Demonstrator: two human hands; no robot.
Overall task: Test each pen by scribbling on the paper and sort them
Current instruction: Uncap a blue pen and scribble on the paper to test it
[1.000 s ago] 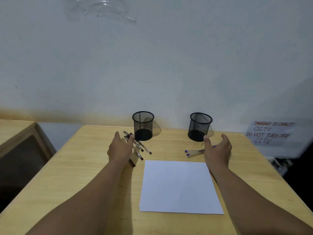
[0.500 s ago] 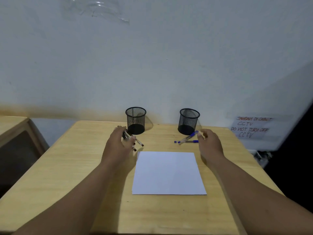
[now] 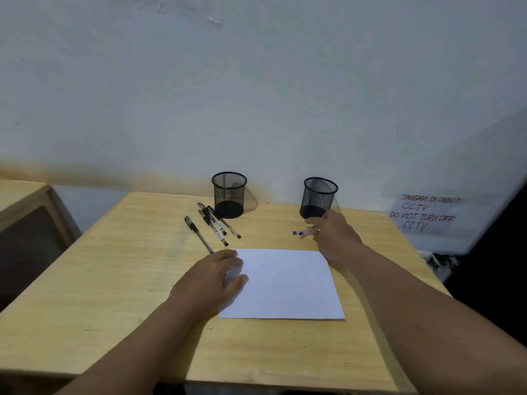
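Note:
A blank white sheet of paper [image 3: 288,283] lies on the wooden desk [image 3: 114,280]. My left hand [image 3: 211,277] rests on the paper's left edge with its fingers fairly straight. Several black pens [image 3: 214,223] lie loose left of the paper's far corner. My right hand [image 3: 333,235] reaches over the blue pens [image 3: 301,232] in front of the right cup, and its fingers curl round them; only their blue ends show. Two black mesh cups stand at the back: the left cup [image 3: 229,193] and the right cup [image 3: 319,196], both look empty.
The desk stands against a white wall. A handwritten CCTV notice [image 3: 425,212] hangs at the right. Another wooden piece of furniture [image 3: 25,206] stands to the left. The desk drops off at its right edge, with dark floor beyond.
My left hand has left the black pens and come back onto the paper's left edge. My right hand has closed over the blue pens by the right cup.

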